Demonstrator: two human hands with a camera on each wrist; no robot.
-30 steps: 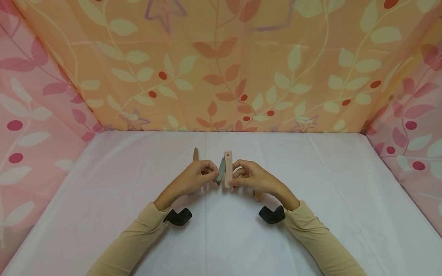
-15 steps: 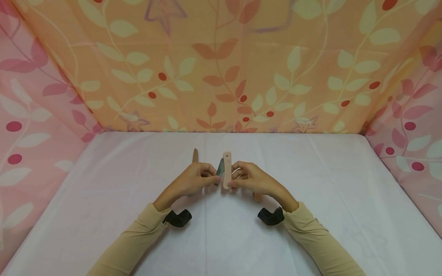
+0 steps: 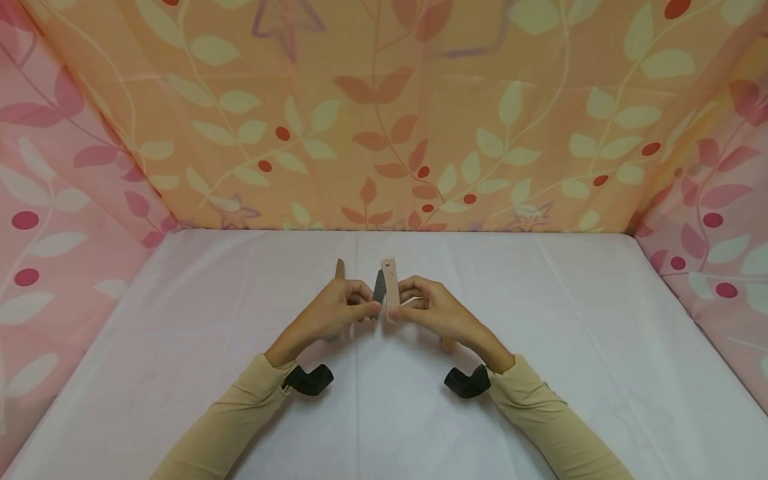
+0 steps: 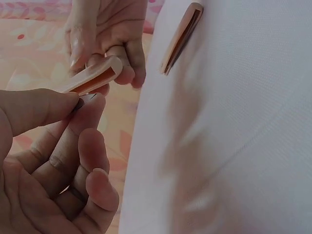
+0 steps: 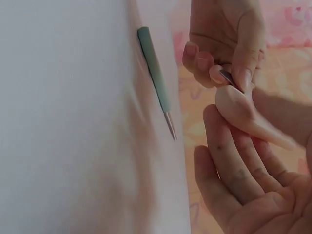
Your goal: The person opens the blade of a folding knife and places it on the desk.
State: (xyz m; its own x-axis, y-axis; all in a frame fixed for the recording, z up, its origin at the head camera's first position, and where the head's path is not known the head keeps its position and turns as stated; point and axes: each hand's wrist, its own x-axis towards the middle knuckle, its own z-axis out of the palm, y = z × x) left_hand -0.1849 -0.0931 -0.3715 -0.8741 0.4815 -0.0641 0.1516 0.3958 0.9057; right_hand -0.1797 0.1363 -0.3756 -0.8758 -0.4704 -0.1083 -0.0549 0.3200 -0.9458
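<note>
Between the hands is a folding knife with a pale handle (image 3: 390, 287) and a grey blade (image 3: 379, 287). My left hand (image 3: 343, 308) pinches the blade between thumb and forefinger, seen closely in the left wrist view. The handle is held between the thumb and fingers of my right hand (image 3: 433, 305). The blade stands partly out of the handle, at a narrow angle. In the left wrist view the handle's open slot (image 4: 100, 78) shows. The right wrist view gives the handle's pale rounded side (image 5: 239, 109), with only a sliver of blade visible.
A green-handled tool (image 5: 155, 70) with a narrow metal end lies on the white-covered table (image 3: 408, 413), partly behind the left hand in the head view. Near the right hand lies a brownish slotted handle (image 4: 181, 39). Patterned curtains (image 3: 384, 113) surround the table.
My right hand has shifted slightly left and away from me with the handle, whose far end now leans left. The left hand keeps its pinch on the blade, nearly in place.
</note>
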